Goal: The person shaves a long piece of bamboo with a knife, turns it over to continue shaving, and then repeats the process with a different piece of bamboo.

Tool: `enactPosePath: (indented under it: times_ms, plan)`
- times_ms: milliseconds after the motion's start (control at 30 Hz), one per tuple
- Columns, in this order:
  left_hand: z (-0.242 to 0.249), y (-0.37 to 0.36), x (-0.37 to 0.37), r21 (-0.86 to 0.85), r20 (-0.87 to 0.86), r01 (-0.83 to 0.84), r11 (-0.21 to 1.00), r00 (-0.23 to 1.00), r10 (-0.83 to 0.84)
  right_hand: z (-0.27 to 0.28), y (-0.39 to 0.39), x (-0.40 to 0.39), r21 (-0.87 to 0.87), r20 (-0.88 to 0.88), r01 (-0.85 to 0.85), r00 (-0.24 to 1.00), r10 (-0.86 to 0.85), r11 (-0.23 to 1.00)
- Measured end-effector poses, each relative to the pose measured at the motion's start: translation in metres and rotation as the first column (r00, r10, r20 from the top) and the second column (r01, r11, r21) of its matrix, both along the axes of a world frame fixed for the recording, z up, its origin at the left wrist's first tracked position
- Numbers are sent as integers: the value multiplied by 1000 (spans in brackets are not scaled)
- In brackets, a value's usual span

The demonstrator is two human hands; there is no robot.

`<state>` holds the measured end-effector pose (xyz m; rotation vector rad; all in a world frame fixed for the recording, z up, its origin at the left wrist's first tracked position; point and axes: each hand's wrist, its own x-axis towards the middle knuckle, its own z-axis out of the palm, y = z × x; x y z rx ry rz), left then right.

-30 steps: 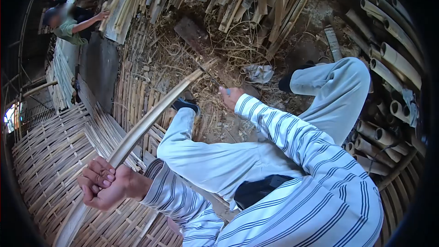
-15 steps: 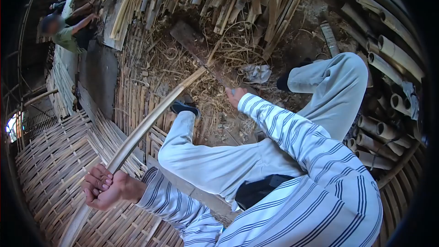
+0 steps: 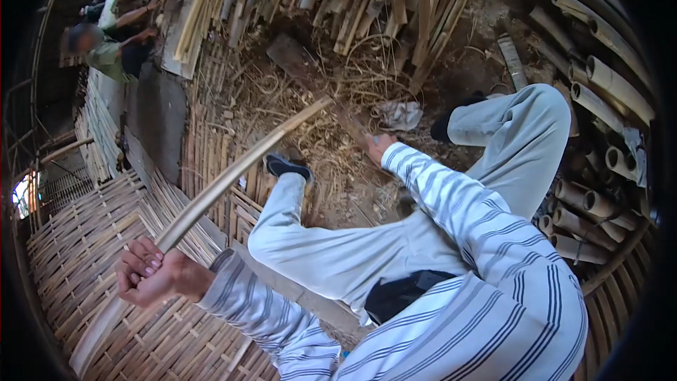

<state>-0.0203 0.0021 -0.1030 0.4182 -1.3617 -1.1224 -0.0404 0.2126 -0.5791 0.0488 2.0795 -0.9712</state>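
Observation:
My left hand is closed around a long split bamboo strip at lower left. The strip slants up to the right, its pale tip lying against or just beside a machete. My right hand grips the near end of that machete, whose dark, rusty-brown blade points up and left over the shavings. The fingers of my right hand are partly hidden. Curly bamboo shavings cover the ground below the blade and the strip's tip.
Split bamboo lengths are heaped ahead. Bamboo poles are stacked at right. A woven bamboo mat spreads at lower left. Crumpled plastic lies near my right hand. Another person sits at upper left.
My left hand has drawn the strip slightly down and left. My right hand has shifted a little right with the machete. A thin sliver at the strip's tip no longer shows.

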Motion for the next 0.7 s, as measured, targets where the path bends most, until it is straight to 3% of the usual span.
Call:
enactPosePath:
  times_ms: [67,100,133,167,267,333,367,400,433,467,500,533,600,633,700]
  plan:
    - [-3,4,0,-22,30,19,1000,999,-19,55,-19,-6,68,46,0,999,-3,998]
    - [-1,11,-6,13,-2,-47,999,999,47,69,-25,-1,-100,49,23,999,-18,995]
    - [-2,8,-5,16,-6,-25,1000,1000,26,106,-26,-4,-246,-42,-73,997,65,966]
    - [-3,1,-3,18,-21,-4,1000,1000,4,135,-31,-5,-283,-125,-184,980,154,941]
    - [-4,-8,2,19,-3,6,1000,1000,-6,184,-33,3,-243,-112,-201,978,178,949]
    - [-3,-7,2,5,13,9,1000,1000,-9,156,-22,1,-245,45,-146,986,162,958]
    - [-3,-10,2,19,1,3,1000,1000,-3,139,-10,1,-208,-2,-132,991,134,969]
    - [-3,-15,2,31,-15,-3,1000,1000,3,68,-14,15,-148,-36,-81,996,77,986]
    - [-3,-18,1,43,-40,-7,999,999,9,71,2,-1,-14,73,-44,996,45,999]
    - [-2,-17,2,64,-40,-24,998,999,26,-29,7,14,52,-114,-257,958,262,965]
    - [-1,-17,1,81,-36,-30,996,999,33,3,26,16,144,-124,-21,992,39,989]
    - [1,-18,-1,99,-21,-32,995,999,34,-3,13,12,124,-95,11,995,1,992]
    - [-1,-14,0,73,4,-54,996,999,54,-29,-13,21,108,-9,23,1000,-22,994]
    - [0,-18,0,71,5,-54,996,999,54,21,-11,13,-48,-51,-18,999,16,999]
    - [-1,-16,-9,86,-12,-81,993,997,83,75,-19,6,-89,-13,-136,991,136,987]
